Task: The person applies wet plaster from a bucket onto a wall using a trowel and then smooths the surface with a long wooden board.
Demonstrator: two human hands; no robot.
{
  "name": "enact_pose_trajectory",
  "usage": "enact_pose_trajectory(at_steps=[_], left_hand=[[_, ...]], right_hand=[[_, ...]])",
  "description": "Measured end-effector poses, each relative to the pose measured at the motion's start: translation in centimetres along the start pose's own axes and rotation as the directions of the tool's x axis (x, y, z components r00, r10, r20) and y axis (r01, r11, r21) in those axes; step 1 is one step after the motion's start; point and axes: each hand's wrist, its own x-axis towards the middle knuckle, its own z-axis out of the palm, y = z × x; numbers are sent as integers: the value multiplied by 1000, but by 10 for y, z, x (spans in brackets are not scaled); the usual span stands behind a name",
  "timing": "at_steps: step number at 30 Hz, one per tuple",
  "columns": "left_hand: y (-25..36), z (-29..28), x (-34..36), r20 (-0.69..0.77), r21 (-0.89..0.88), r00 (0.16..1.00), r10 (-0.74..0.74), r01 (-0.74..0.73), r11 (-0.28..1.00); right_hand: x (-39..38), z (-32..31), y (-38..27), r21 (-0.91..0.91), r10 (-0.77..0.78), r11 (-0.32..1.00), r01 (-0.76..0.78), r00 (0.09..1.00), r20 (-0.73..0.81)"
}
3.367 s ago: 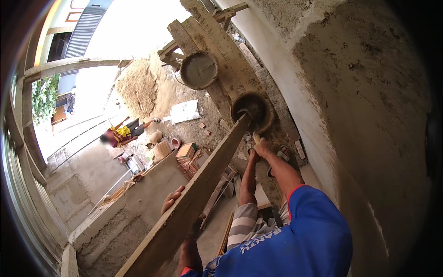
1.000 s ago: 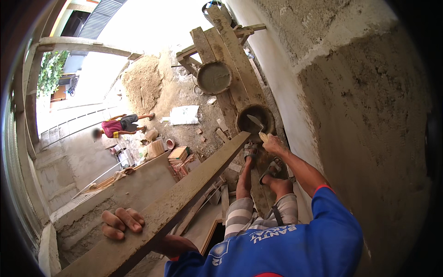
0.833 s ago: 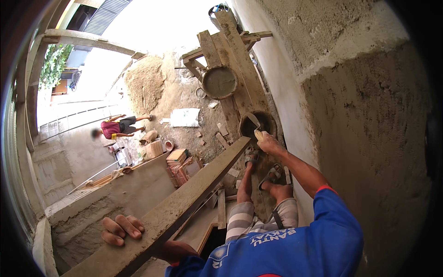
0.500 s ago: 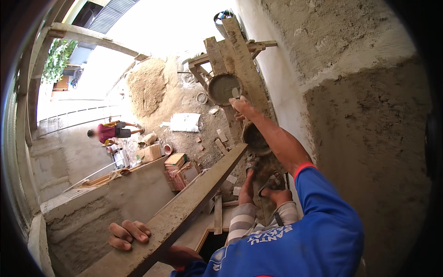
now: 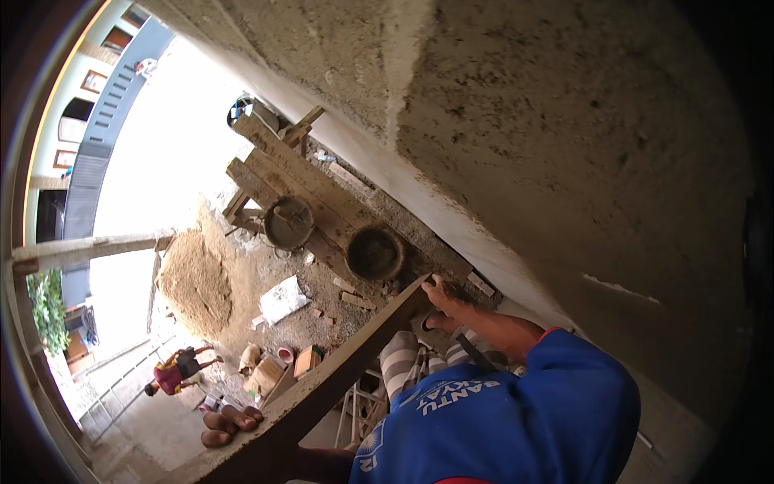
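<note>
A long, mortar-stained wooden plank [image 5: 322,379] runs diagonally in front of my body. My left hand [image 5: 231,423] is wrapped over its lower-left part, with the fingertips showing on the far side. At the plank's upper-right end my right hand [image 5: 440,295] grips the edge; some of its fingers are hidden. Beyond that end stand two round dark basins. The farther basin [image 5: 300,232] holds grey mortar, with a trowel [image 5: 282,214] resting in it. The nearer basin [image 5: 375,253] looks dark inside.
Planks on a trestle [image 5: 310,194] stretch beyond the basins, beside a rough plastered wall [image 5: 516,137]. Below lie a sand heap [image 5: 193,282], a white sack [image 5: 284,301] and loose bricks [image 5: 357,301]. Another person [image 5: 171,373] stands at the lower left.
My right hand has left the trowel in the farther basin and come back to the plank's end. The view has turned, with more wall showing. My left hand stays on the plank.
</note>
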Motion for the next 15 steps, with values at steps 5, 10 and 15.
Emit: enact_pose_trajectory(at_steps=[5, 10, 15], left_hand=[[-34, 83, 0, -187, -122, 976, -114, 93, 988], [-72, 142, -12, -363, -197, 870, -333, 277, 940], [-116, 179, -18, -493, 371, 835, -247, 458, 808]], right_hand=[[-35, -69, 81, 655, 440, 553, -515, 848, 296], [-64, -110, 171, 911, 186, 35, -411, 898, 398], [-108, -132, 219, 938, 396, -340, 62, 914, 83]])
